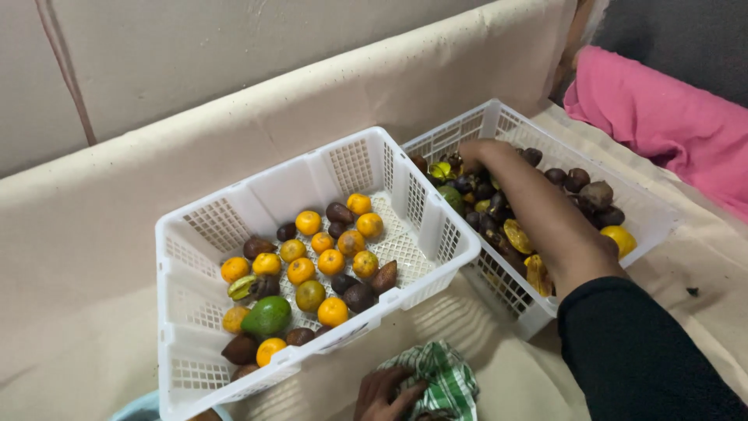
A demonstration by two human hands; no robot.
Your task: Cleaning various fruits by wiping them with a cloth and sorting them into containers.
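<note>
Right hand (477, 153): reaches from the lower right of the frame into the right basket (650, 218), upper centre-right; fingers are curled down among the fruit at the basket's far left corner. Whether they grasp a piece cannot be told.
Fruit at right hand: a yellow-green fruit (440, 170) lies just left of the fingertips, touching or nearly so; dark round fruits (477, 187) sit directly beneath the hand.
Right forearm: lies diagonally over the basket, covering its middle; a black sleeve (639, 359) fills the lower right corner.
Left hand (382, 396): bottom centre of the frame, fingers closed on a green-and-white checked cloth (440, 382), which lies just right of the hand.
Left basket (195, 312): white, slotted, centre-left; holds small oranges (331, 261), brown fruits and a green avocado (266, 316). Its right wall touches the right basket.
Surface: beige fabric (93, 257) under both baskets.
Upper right: pink cloth (662, 117), well apart from both hands.
</note>
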